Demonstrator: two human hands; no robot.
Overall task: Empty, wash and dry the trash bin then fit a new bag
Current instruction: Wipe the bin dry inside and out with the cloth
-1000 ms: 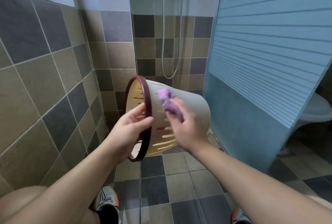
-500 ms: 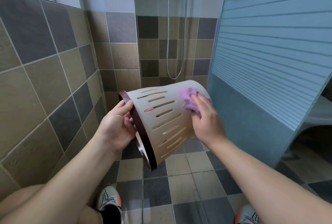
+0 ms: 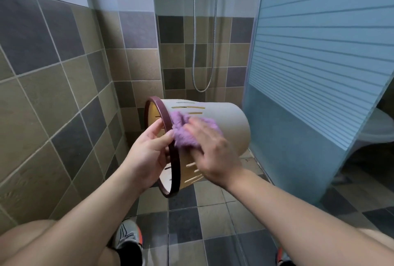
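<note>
Half a second back the purple cloth [image 3: 187, 132] sat near the closed base end of the trash bin [image 3: 226, 125]; it now lies up against the dark red rim [image 3: 173, 159], and the bin has turned so that its mouth faces more to the left and shows some of the yellowish inside. The bin is held in the air on its side above the tiled floor [image 3: 215, 221], base pointing right toward the frosted blue shower screen [image 3: 315, 69]. The left hand [image 3: 147, 157] grips the rim, fingers curled over its edge into the mouth and thumb on the outside. The right hand [image 3: 210, 154] lies flat on the bin's slotted beige wall just beside the rim, fingers nearly straight, pressing the cloth against the plastic; the cloth bunches out from under the fingertips toward the left hand, and the two hands are almost touching. Behind the bin a metal shower hose [image 3: 214, 37] hangs in a loop on the tiled wall. Below the bin, a shoe [image 3: 128, 236] with orange trim stands on the floor.
</note>
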